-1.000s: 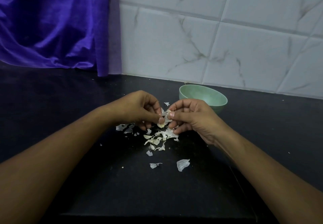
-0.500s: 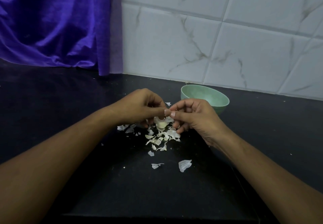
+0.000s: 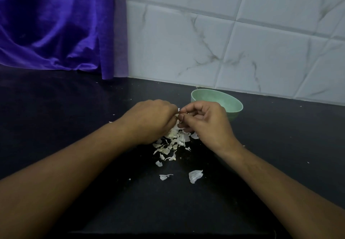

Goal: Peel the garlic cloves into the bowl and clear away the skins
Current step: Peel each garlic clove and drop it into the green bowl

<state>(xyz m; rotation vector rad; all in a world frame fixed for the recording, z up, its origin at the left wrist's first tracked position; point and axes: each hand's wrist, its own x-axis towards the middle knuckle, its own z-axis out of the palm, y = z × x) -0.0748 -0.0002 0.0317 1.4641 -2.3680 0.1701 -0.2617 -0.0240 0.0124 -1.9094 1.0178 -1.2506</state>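
Black table (image 3: 74,108) carries a loose heap of garlic skins (image 3: 173,141), with two bigger flakes (image 3: 195,176) lying apart at 6 o'clock of it. Just above the heap, the left hand (image 3: 151,119) and right hand (image 3: 205,123) meet. Both have curled fingers and pinch a small pale garlic bit (image 3: 178,110), mostly hidden. Behind the right hand, at 1 o'clock, sits a green bowl (image 3: 233,108).

Purple curtain (image 3: 56,24), marbled wall tiles (image 3: 242,43), black counter (image 3: 46,108)
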